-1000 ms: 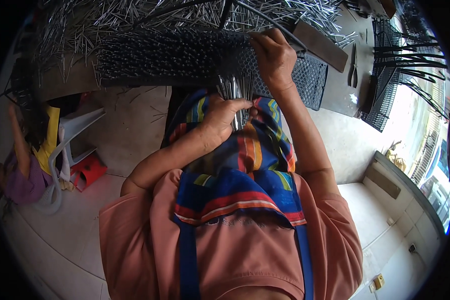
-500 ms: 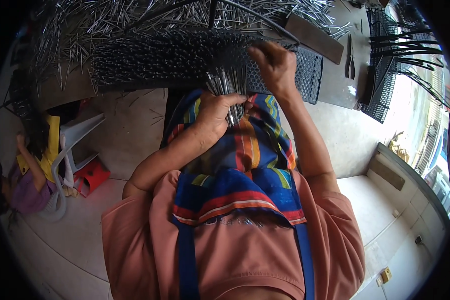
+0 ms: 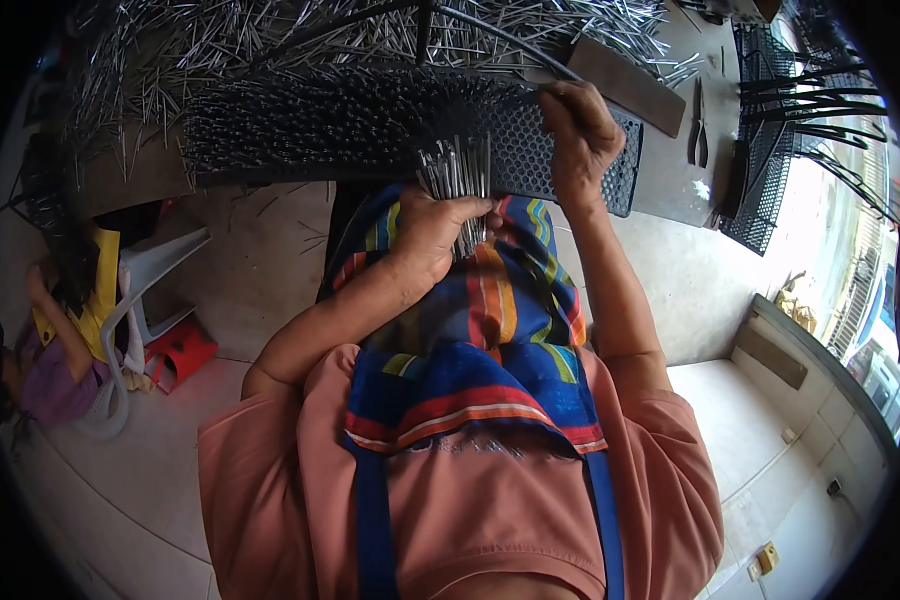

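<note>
My left hand [image 3: 425, 238] is closed round a bundle of thin metal rods [image 3: 457, 168], their ends fanning up above the thumb. The bundle is in front of the near edge of a long black perforated plate [image 3: 530, 150]. Many dark-looking rods [image 3: 300, 122] stand upright in the plate's left and middle parts, while bare round holes show on its right. Above that right part is my right hand [image 3: 585, 145], raised with its fingers curled in. Whatever those fingers may pinch is hidden or too thin to make out.
Loose metal rods [image 3: 220, 45] lie heaped across the table's back, behind dark bars. Right of the plate are a flat brown piece [image 3: 625, 85], pliers [image 3: 701, 125] and black mesh racks [image 3: 758, 200]. At far left, another person [image 3: 65, 365] is beside a pale chair [image 3: 120, 330].
My right hand has moved to the right across the plate, away from the bundle. My left hand keeps hold of the rods in nearly the same place.
</note>
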Motion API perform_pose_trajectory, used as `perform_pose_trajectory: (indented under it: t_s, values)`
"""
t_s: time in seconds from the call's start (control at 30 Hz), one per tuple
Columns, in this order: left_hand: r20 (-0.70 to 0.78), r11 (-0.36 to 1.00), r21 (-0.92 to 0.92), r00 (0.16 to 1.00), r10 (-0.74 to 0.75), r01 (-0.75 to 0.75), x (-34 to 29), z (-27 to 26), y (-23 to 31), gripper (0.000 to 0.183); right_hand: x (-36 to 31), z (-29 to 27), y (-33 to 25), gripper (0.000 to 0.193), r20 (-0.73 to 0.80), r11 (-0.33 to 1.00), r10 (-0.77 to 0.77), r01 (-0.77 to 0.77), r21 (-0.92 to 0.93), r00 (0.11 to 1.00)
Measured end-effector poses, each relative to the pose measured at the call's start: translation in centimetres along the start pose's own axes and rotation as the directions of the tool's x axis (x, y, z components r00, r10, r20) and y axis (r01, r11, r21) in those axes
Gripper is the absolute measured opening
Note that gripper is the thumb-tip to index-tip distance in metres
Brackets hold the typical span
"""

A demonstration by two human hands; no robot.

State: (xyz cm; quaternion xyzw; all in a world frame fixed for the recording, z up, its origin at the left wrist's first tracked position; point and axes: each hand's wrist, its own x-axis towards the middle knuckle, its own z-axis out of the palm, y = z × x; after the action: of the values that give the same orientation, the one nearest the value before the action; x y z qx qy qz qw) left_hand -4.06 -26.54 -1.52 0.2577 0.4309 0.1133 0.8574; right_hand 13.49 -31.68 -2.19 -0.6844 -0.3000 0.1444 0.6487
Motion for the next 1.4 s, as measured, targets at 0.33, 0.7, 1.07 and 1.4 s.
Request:
perform_pose_trajectory:
  t_s: [0.33, 0.7, 1.07, 1.4]
  values:
    - [-0.007, 0.994, -0.020, 0.994, -0.105, 0.105, 0.7, 0.2, 0.9, 0.018, 1.3, 0.2, 0.9, 0.011, 0.103, 0.956, -0.209, 0.225, -0.185, 0.972]
    - [0.014, 0.993, -0.051, 0.994, -0.109, 0.109, 0.7, 0.4, 0.5, 0.018, 1.1, 0.9, 1.3, 0.012, 0.135, 0.929, -0.193, 0.226, -0.293, 0.972]
    - [-0.030, 0.980, -0.082, 0.983, -0.183, 0.180, 1.1, 0.5, 0.4, 0.025, 1.6, 1.5, 1.1, 0.008, 0.261, 0.660, -0.256, 0.366, -0.656, 0.931]
    - [0.043, 0.993, -0.061, 0.994, -0.101, 0.103, 0.7, 1.2, 0.1, 0.025, -1.2, -1.6, -0.5, 0.007, 0.496, 0.702, 0.636, -0.710, -0.055, 0.590]
